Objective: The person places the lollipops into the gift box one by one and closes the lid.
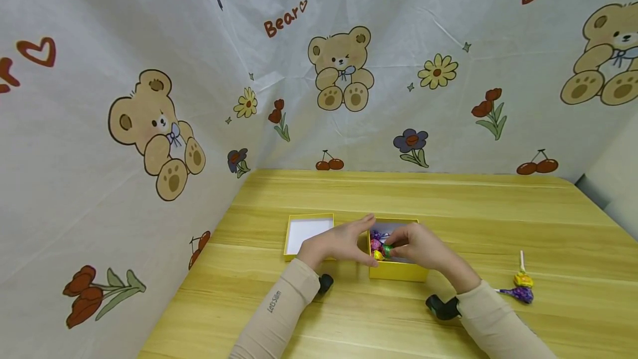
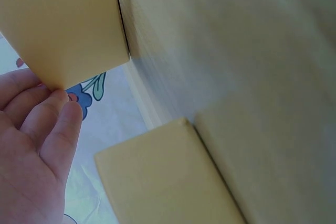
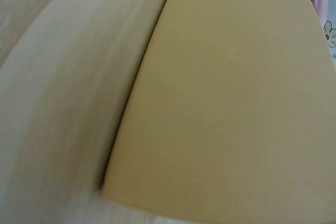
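A yellow open box stands on the table, with several wrapped lollipops gathered at its left end. With its fingertips down inside, my right hand pinches a green lollipop, partly hidden by the fingers. My left hand spans the box's left side, thumb towards the near corner and fingers towards the far one. In the left wrist view its fairly straight fingers touch the upper edge of the box. The box's yellow side fills most of the right wrist view.
A shallow yellow lid with a white inside lies left of the box, partly behind the left wrist. On the table to the right are a yellow lollipop and a purple one. A bear-print cloth hangs behind and at the left.
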`<state>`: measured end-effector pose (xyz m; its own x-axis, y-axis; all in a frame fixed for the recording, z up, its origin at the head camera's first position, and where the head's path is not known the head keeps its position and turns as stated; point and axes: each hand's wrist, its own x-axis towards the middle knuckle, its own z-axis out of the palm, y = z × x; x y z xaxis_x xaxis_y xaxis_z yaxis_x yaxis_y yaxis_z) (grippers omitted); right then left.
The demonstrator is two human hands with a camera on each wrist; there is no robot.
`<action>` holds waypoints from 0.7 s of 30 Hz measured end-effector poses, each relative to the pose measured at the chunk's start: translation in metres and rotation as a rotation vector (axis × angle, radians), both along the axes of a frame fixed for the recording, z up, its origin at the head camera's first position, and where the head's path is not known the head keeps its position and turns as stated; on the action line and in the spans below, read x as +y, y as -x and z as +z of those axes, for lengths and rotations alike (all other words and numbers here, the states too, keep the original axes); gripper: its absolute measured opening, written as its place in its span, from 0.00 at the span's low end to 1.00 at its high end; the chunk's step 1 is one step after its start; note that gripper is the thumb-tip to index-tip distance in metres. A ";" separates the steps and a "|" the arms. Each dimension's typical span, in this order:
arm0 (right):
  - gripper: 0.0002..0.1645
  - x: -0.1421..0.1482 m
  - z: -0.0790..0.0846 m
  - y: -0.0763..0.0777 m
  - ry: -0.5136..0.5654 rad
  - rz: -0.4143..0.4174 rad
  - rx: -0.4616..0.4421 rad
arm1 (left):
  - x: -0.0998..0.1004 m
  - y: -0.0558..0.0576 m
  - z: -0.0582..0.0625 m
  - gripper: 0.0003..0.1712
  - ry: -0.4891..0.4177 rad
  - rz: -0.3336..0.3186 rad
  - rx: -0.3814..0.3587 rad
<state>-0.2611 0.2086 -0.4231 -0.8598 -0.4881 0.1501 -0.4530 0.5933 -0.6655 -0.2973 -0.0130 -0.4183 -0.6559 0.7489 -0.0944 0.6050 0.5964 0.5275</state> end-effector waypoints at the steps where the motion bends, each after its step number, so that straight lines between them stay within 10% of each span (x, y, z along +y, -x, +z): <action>1: 0.08 0.000 0.000 0.000 -0.005 0.000 -0.001 | 0.000 0.000 0.000 0.58 0.000 -0.001 0.002; 21: 0.10 -0.001 0.001 0.001 -0.061 -0.022 -0.038 | 0.001 0.000 -0.001 0.58 0.009 -0.008 0.015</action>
